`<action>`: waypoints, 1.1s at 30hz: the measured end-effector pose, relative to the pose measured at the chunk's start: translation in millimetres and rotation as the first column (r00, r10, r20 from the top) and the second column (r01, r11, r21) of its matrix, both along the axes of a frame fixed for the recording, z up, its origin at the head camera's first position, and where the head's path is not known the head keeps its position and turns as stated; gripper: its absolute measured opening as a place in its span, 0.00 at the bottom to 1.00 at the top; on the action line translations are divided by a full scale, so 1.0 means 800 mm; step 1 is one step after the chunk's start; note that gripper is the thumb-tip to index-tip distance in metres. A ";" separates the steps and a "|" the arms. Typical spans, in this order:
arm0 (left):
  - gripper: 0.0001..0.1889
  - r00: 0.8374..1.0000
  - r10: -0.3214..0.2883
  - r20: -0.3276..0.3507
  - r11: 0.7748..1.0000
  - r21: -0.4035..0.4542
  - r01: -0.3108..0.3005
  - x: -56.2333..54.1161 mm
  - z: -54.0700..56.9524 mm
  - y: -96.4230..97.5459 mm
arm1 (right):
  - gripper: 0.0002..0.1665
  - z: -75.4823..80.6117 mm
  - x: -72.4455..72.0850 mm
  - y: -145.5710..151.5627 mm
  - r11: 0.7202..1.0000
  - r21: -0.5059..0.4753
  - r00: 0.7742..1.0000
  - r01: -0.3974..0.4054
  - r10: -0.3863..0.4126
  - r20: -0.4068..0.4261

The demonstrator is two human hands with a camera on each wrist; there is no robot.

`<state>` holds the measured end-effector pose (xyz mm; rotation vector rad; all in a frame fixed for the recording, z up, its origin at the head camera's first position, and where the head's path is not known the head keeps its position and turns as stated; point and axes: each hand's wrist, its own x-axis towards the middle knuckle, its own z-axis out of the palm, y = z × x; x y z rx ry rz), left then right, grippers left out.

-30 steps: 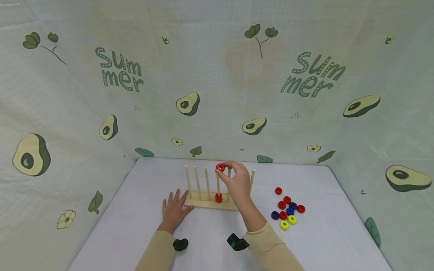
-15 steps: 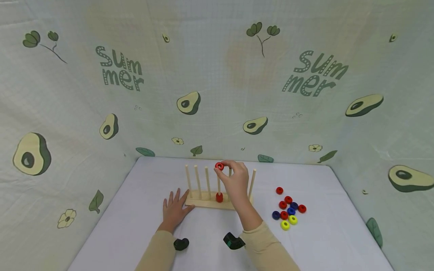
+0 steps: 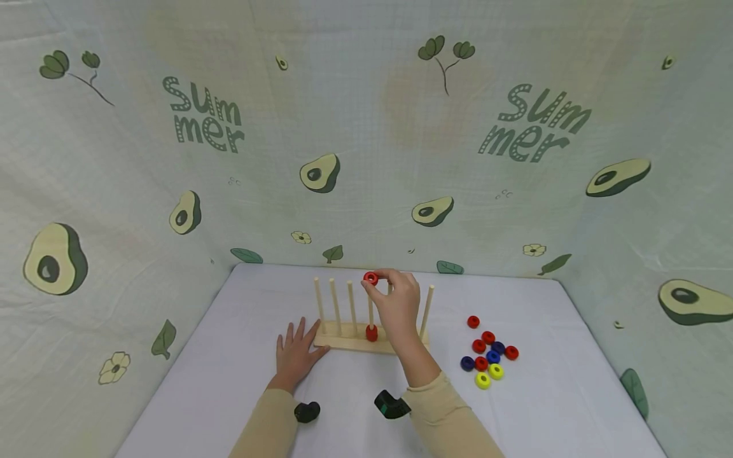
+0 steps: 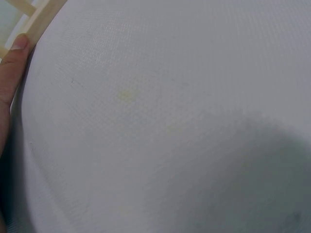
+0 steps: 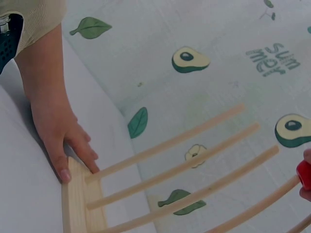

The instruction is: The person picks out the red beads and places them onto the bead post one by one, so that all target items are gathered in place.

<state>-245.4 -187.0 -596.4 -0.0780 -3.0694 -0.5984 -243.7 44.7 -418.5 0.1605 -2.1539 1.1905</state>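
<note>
My right hand (image 3: 399, 306) pinches a red ring bead (image 3: 370, 278) between thumb and fingertips, at the top of a middle peg of a wooden peg stand (image 3: 349, 344). In the right wrist view, the held bead (image 5: 304, 175) meets that peg's upper end at the right edge. More red (image 3: 371, 333) sits low on the same peg, at the base. My left hand (image 3: 295, 355) rests at the stand's left end with spread fingers, its thumb along the front edge. The left wrist view catches only the thumb (image 4: 13, 65) against the wooden base.
Several loose beads lie to the right of the stand: red ones (image 3: 488, 337), blue ones (image 3: 467, 363) and yellow ones (image 3: 483, 380). The other pegs (image 3: 319, 299) stand upright and bare where visible. A white-covered table (image 3: 229, 375) meets a printed cloth backdrop (image 3: 366, 127) behind.
The right hand and its red bead have shifted slightly left and up over the peg. The left hand stays at the stand's end. The head view has shifted a little.
</note>
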 end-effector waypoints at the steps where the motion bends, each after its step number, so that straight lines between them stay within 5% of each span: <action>1: 0.40 1.000 0.000 -0.002 1.000 -0.002 0.000 0.000 -0.001 0.000 | 0.16 0.000 0.000 0.000 1.000 0.001 1.000 0.001 -0.001 -0.002; 33: 0.40 1.000 -0.011 0.003 1.000 0.014 0.011 0.002 0.002 0.001 | 0.16 0.001 -0.002 -0.001 1.000 -0.001 1.000 0.001 -0.001 0.031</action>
